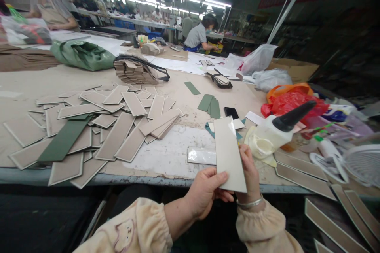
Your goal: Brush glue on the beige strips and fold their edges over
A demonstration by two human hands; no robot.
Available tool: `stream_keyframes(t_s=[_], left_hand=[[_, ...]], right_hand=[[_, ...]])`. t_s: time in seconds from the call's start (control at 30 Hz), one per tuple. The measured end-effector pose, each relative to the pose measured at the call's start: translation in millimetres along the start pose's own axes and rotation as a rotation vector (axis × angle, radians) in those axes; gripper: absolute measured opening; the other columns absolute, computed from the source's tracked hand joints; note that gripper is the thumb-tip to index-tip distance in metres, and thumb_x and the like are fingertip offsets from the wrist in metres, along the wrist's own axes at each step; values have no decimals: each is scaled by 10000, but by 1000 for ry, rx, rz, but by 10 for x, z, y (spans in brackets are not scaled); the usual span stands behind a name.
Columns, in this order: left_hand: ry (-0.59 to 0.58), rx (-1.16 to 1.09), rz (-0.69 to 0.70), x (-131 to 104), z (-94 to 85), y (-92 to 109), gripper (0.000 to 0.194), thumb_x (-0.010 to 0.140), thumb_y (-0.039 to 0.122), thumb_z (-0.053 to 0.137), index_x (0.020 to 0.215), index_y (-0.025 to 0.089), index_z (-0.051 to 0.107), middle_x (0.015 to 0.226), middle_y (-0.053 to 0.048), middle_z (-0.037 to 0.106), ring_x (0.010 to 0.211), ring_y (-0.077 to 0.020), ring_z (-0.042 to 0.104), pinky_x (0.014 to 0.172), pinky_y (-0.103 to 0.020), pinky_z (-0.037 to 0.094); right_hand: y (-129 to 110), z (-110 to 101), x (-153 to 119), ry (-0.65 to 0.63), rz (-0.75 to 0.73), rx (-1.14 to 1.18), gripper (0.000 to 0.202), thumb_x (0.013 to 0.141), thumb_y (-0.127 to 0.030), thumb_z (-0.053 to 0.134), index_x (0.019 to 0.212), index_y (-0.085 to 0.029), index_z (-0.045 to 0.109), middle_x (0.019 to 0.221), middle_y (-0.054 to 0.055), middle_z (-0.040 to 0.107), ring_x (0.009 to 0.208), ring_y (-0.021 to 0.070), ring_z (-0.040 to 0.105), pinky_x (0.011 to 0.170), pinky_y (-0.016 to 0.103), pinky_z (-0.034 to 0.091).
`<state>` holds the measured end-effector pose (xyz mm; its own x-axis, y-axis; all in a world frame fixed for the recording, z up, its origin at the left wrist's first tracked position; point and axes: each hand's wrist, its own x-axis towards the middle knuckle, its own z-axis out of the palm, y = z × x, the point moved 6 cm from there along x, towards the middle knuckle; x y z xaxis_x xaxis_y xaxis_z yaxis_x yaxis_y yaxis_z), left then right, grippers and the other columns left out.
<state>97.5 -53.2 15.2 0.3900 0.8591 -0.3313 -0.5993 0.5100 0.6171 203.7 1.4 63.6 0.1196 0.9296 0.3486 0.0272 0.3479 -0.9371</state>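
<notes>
The left hand (204,191) grips the lower left edge of a cream panel (230,152), its thumb flat on the front face and its other fingers curled behind. The right hand (248,168) clasps the same panel along its lower right side, mostly hidden behind it. The panel is tilted up over the front edge of the table (166,148), its lower end nearest the person.

Just left of the panel, a glossy strip (200,155) lies flat on the table, its right end reaching the panel's edge in this view. Beyond the panel are a black phone (230,113) and a fanned group of green pieces (210,105), with 1 more green piece (192,88) lying apart farther back.

To the left spreads a loose heap of beige pieces (114,138) with pale borders, and a long green strip (63,140) rests on them. Behind the heap sits a tied bundle (133,72).

Right of the panel, a white bottle (268,132) with a black nozzle leans to the right, near a red plastic bag (293,102). More bordered strips (301,176) lie at the right; what supports the lowest ones is hard to tell. A person (197,36) in grey bends forward across the table.
</notes>
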Motion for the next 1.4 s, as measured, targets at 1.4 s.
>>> stream_keyframes(t_s=[1.4], left_hand=[[187,2108,704,-60,-695,797,136,878,215,549,892,193,683,899,-56,628,810,-183,595,719,-295,495]], right_hand=[[-46,-451,-77,-289,-489,-1303,115,854,-127,533,768,-198,560,733,53,604,759,206,528,635,299,384]])
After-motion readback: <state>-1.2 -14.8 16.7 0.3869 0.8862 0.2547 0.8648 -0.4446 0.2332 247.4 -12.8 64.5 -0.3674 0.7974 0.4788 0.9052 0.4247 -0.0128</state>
